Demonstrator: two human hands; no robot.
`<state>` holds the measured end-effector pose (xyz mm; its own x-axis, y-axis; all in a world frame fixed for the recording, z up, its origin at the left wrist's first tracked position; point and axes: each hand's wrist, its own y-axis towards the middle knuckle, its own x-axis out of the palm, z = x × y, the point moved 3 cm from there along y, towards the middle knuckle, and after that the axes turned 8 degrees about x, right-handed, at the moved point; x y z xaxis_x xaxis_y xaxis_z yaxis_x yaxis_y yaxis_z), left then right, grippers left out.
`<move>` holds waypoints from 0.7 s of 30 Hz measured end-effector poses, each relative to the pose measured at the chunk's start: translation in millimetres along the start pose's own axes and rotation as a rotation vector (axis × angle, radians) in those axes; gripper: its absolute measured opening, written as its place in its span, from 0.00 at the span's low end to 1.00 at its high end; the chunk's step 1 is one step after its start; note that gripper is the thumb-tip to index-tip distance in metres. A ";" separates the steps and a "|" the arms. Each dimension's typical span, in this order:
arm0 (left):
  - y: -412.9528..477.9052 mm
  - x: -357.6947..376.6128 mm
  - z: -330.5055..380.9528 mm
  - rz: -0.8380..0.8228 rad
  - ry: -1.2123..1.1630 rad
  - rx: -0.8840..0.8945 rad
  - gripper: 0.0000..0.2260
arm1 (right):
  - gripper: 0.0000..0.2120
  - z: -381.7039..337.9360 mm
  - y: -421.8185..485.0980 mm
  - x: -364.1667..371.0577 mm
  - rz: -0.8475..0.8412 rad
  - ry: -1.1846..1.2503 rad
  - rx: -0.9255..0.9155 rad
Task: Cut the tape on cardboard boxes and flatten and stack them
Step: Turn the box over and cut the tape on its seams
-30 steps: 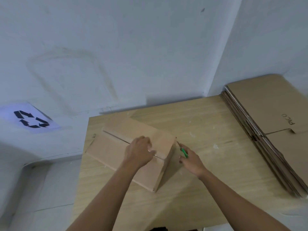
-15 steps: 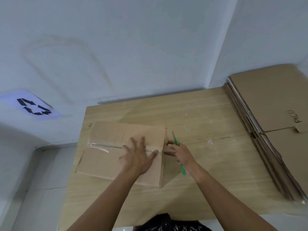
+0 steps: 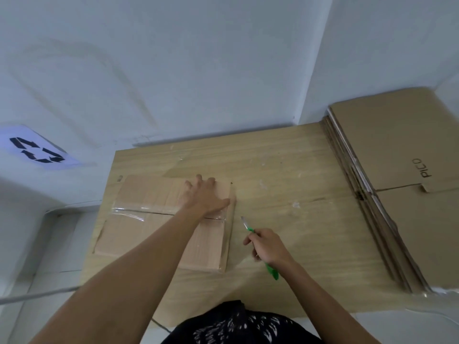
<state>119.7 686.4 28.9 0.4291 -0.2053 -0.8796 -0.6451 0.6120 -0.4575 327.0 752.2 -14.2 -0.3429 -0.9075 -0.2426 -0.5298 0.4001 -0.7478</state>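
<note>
A closed cardboard box [image 3: 154, 229] sits on the left part of the wooden table [image 3: 293, 219]. Clear tape [image 3: 139, 211] runs along its top seam. My left hand [image 3: 203, 197] presses flat on the far right part of the box top, fingers spread. My right hand [image 3: 267, 247] grips a green-handled cutter [image 3: 248, 225] just right of the box, its blade pointing toward the box's right edge and clear of the cardboard.
A stack of flattened boxes [image 3: 397, 175], the top one printed PICO, lies along the table's right side. White walls meet in a corner behind the table. A recycling sign [image 3: 37, 150] is on the wall at left.
The box has been turned square to the table edge. My left hand slid up onto its far right corner, and my right hand drew the cutter back toward me, away from the box.
</note>
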 end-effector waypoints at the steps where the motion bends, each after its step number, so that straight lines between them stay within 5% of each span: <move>1: 0.1 -2.7 1.1 0.003 0.050 0.009 0.38 | 0.14 -1.9 -1.1 -1.0 -0.001 -0.022 -0.022; 21: 6.6 -8.9 13.4 -0.013 0.219 0.041 0.37 | 0.21 -26.5 13.5 14.1 -0.032 -0.238 -0.257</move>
<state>120.1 702.5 35.4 0.2867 -0.3711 -0.8832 -0.6120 0.6383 -0.4669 294.5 748.2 -11.4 -0.1484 -0.9126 -0.3810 -0.7255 0.3623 -0.5852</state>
